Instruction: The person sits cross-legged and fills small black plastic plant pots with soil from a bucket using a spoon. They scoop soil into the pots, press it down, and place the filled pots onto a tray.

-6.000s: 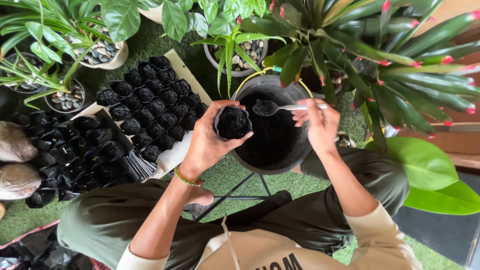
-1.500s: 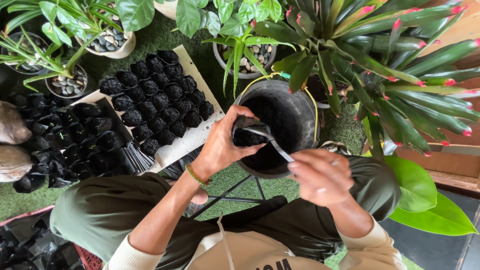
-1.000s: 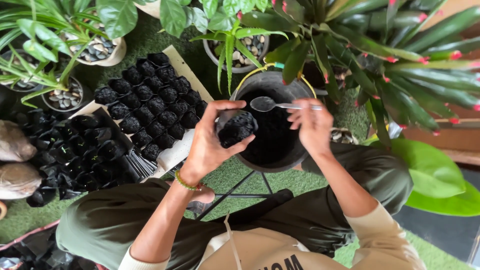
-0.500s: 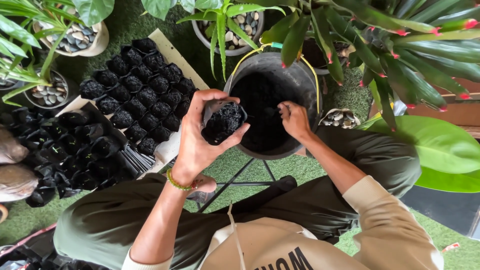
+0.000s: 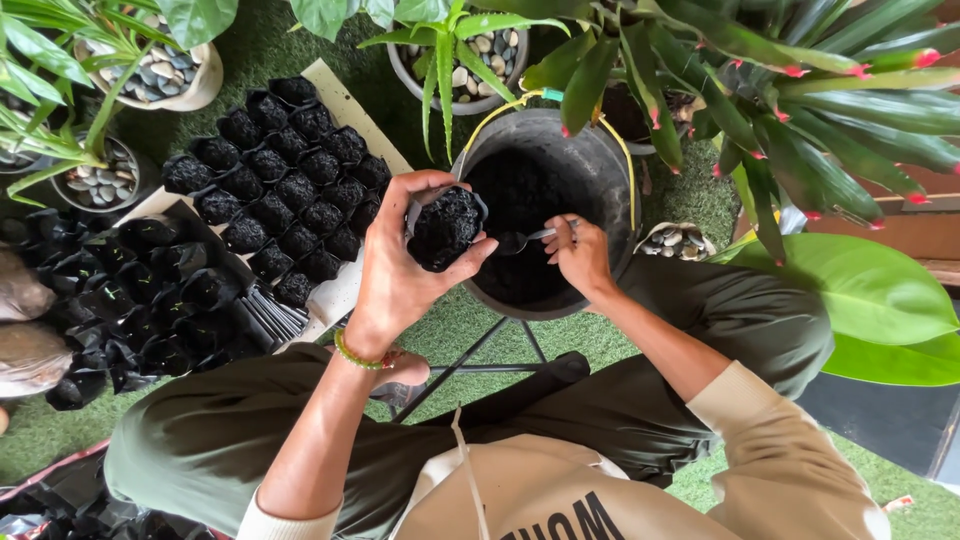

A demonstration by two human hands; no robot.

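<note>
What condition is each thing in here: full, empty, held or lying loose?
Small black bag: packed with dark soil, held over the bucket by the left hand.
Spoon: held by the right hand, bowl down inside the bucket.
Black bucket: partly filled with dark soil.
Tray bags: filled, standing in rows.
Empty bags: unfilled, heaped loosely.

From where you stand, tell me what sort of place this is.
Probably a home garden or small plant nursery: potted plants with pebbles, a tray of soil-filled seedling bags, and a large black bucket of soil on green turf.
</note>
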